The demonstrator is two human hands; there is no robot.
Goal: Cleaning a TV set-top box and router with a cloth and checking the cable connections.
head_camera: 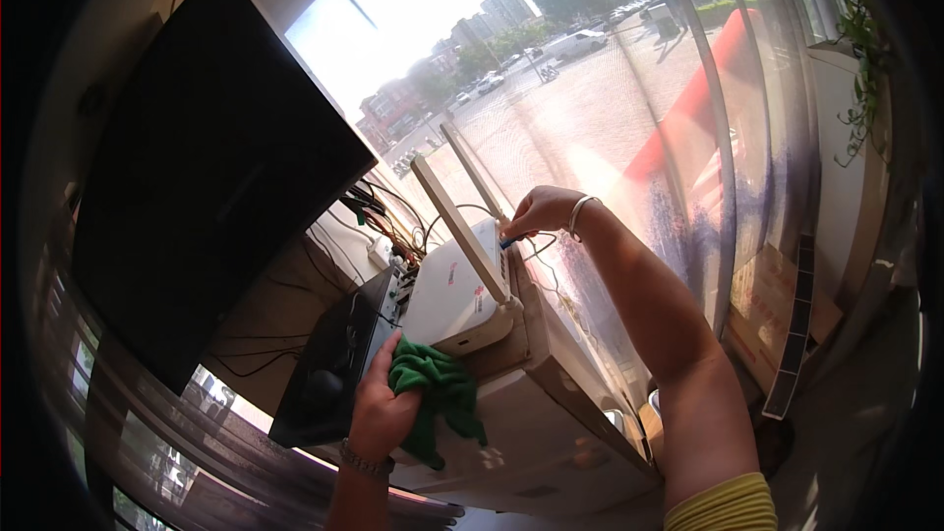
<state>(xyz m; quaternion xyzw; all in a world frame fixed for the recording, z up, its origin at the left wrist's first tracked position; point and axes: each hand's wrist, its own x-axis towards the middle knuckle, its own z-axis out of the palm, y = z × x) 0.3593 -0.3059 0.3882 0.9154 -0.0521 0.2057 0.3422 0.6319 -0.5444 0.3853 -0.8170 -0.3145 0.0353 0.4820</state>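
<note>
A white wireless router (442,302) with raised antennas (461,228) sits on top of a light-coloured cabinet (509,442). At the router's far right edge, my right hand (544,208) pinches a small blue plug (506,243) with a thin cable trailing from it. Whether the plug is seated in a port cannot be made out. My left hand (382,413) grips a crumpled green cloth (439,391) at the router's near left corner. Beside that hand lies a flat black box (335,354) with cables along its edge.
A large dark television screen (221,155) hangs at the left. Tangled cables (391,217) and a white power strip (380,252) fill the gap behind the router. Sheer curtains (686,236) cover the window. A cardboard box (774,295) stands at the right, below a trailing plant (859,74).
</note>
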